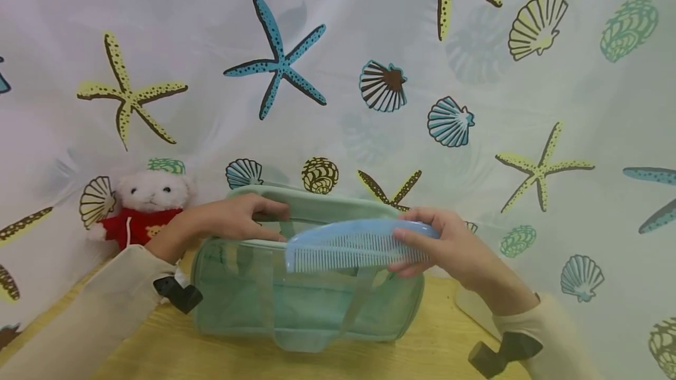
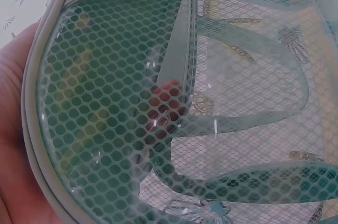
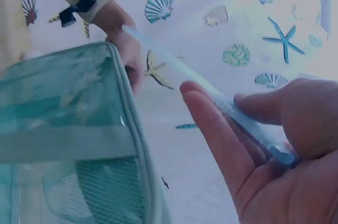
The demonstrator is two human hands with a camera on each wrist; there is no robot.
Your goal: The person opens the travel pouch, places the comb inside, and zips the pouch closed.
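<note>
A pale blue comb [image 1: 343, 245] is pinched between the thumb and fingers of my right hand [image 1: 446, 245], its teeth facing down in the head view. It lies in front of the opening of a see-through green mesh bag [image 1: 311, 304]. The right wrist view shows the comb [image 3: 179, 71] edge-on, angled up and away from the palm. My left hand [image 1: 240, 216] is at the bag's open top, thumb and index finger spread apart at the opening. Through the mesh in the left wrist view, reddish fingertips [image 2: 166, 110] show behind the end panel.
A white plush bear [image 1: 153, 192] in a red top sits at the left behind my left forearm. The bag stands on a yellow wooden table [image 1: 422, 345]. A white curtain [image 1: 338, 28] printed with starfish and shells hangs behind. A pale flat object [image 1: 472, 306] lies near my right wrist.
</note>
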